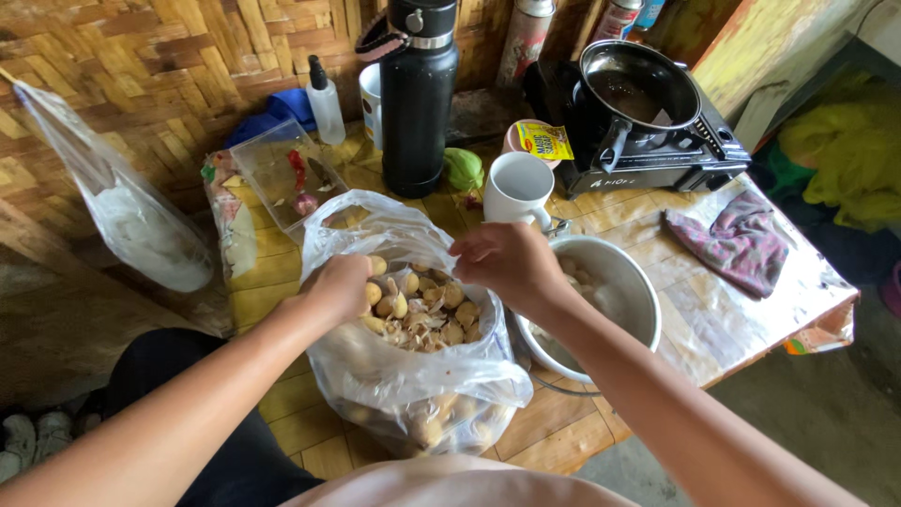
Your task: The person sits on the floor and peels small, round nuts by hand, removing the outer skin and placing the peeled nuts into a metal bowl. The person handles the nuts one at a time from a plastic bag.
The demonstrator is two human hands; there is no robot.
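Clear plastic bag (413, 376) of small tan bulbs (427, 310) — left hand (340, 286) clamped on some inside, right hand (507, 263) pinched shut above — beside a round metal bowl (629, 291).

Location: a simple home kitchen corner, identified by the woven bamboo wall (188, 56), a low wooden table (563, 432) carrying a portable gas stove (657, 155) with a dark pan (638, 89), a white mug (518, 188), a metal bowl (624, 291) and a black flask (418, 94).
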